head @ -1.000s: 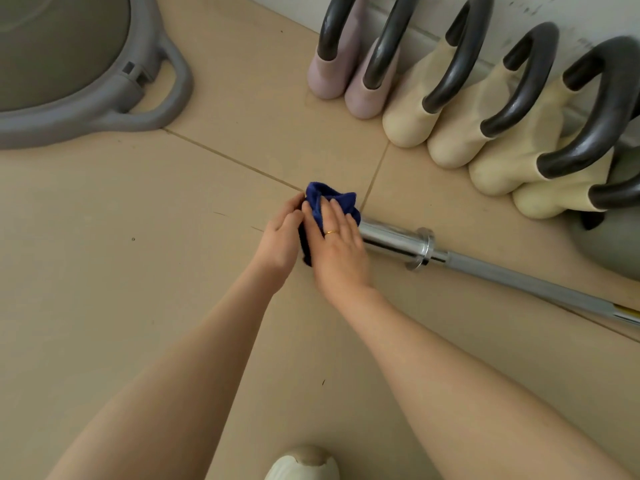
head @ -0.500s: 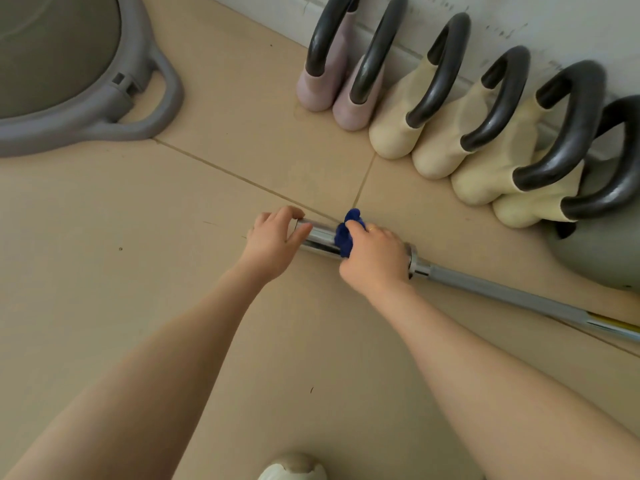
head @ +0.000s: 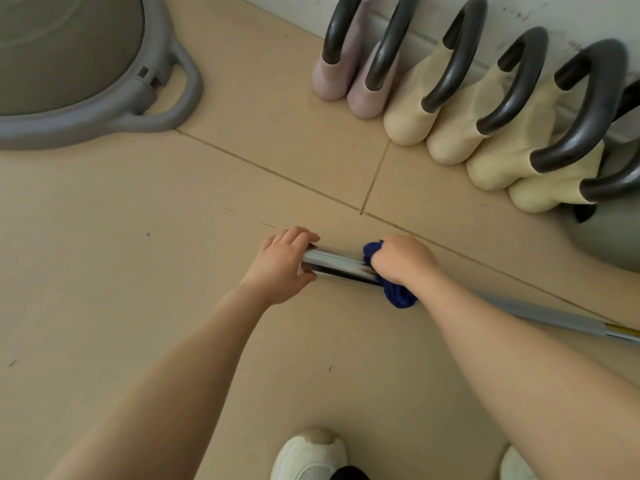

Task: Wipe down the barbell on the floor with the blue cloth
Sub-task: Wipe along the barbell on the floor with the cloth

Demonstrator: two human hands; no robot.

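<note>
A chrome barbell (head: pixel 337 265) lies on the beige tiled floor, its grey shaft running off to the lower right. My left hand (head: pixel 282 265) grips the very end of the shiny sleeve. My right hand (head: pixel 403 259) is closed around the blue cloth (head: pixel 398 294), which is wrapped over the sleeve a short way from the end. Cloth shows above and below my fist. The sleeve's collar is hidden under my right hand and forearm.
A row of kettlebells (head: pixel 453 109), pink and cream with dark handles, stands along the wall at the back right. A grey balance trainer (head: pixel 86 71) fills the upper left. My white shoes (head: pixel 308 455) are at the bottom edge.
My right hand slid the cloth along the sleeve away from its end, toward the collar. My left hand let go of the cloth and took hold of the bare sleeve end.
</note>
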